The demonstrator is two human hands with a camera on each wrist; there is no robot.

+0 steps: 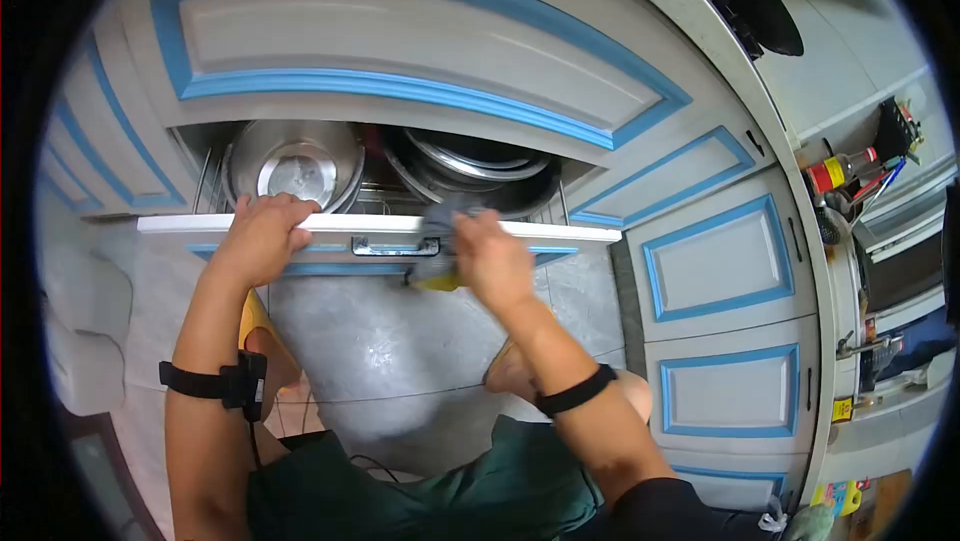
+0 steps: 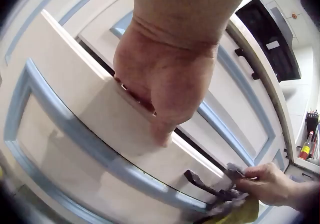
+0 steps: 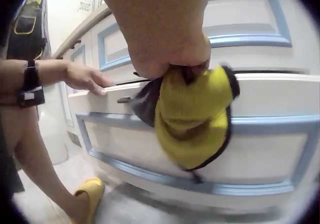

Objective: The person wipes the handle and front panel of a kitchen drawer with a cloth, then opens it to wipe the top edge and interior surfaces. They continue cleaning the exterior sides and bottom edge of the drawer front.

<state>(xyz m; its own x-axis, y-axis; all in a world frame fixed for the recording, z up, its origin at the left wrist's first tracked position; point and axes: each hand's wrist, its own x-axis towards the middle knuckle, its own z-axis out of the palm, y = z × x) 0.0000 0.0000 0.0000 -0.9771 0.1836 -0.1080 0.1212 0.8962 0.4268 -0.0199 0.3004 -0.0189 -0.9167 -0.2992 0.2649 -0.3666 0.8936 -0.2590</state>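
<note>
My left hand (image 1: 265,236) grips the top edge of the pulled-out drawer (image 1: 330,224), thumb on the outer face and fingers over the inner side. In my right hand (image 1: 493,259) is a two-sided cloth, grey and yellow with a dark border, held bunched at its upper part. The yellow side of the cloth (image 3: 192,119) hangs over the drawer front in the right wrist view. From above, the cloth overlaps the right end of the black drawer handle (image 1: 395,247). Inside the drawer stand a steel pot (image 1: 295,166) at left and several nested pans (image 1: 470,166) at right.
A closed drawer (image 1: 420,31) lies above the open one. Blue-trimmed cabinets (image 1: 720,261) run along the right, under a counter with a bottle (image 1: 840,171) and a black wok (image 1: 755,1). The person's feet, in yellow slippers (image 3: 91,196), stand on grey floor tiles.
</note>
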